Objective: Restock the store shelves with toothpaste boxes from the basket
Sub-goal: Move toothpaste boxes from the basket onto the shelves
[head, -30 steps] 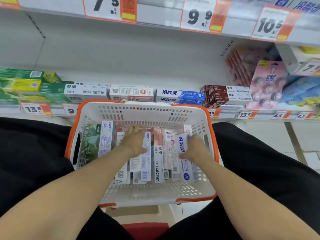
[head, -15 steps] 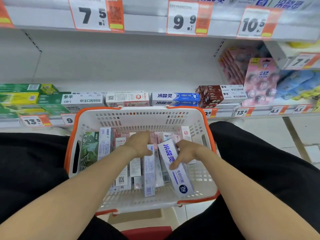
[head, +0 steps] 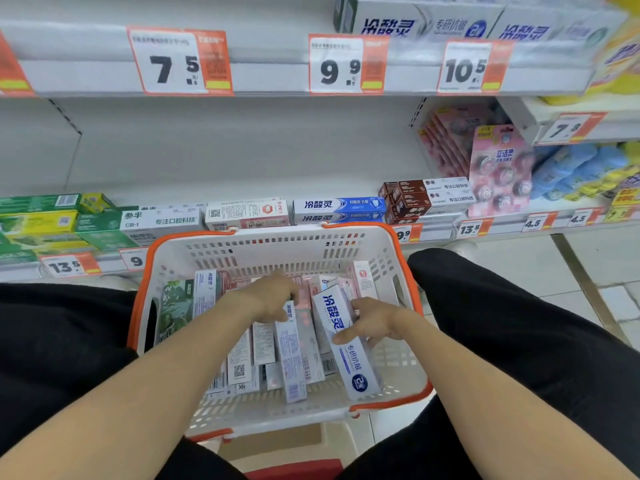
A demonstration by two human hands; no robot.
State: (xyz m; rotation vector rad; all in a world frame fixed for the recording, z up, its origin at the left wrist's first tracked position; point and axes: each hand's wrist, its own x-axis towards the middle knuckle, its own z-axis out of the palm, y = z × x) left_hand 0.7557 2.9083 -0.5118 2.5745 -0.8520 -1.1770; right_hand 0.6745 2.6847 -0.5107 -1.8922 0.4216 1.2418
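Basket: a white perforated plastic basket with an orange rim [head: 346, 245] is seen between the knees, below the shelf.
Right hand [head: 372, 322]: a long white toothpaste box with blue lettering [head: 348, 355] is gripped, thumb on top, tilted up among the others.
Left hand [head: 272, 297]: curled fingers are laid on the pink and white boxes [head: 263, 348]; whether one is grasped cannot be told.
Shelf: the white metal shelf [head: 436, 233] is stocked with boxes lying flat.

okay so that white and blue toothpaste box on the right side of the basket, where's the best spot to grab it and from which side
Probably around its upper-middle, from the right, where the right hand already grips it. The white and blue box lies tilted atop the others in the basket, long and narrow, so thumb on top and fingers under its long edges should lift it free.
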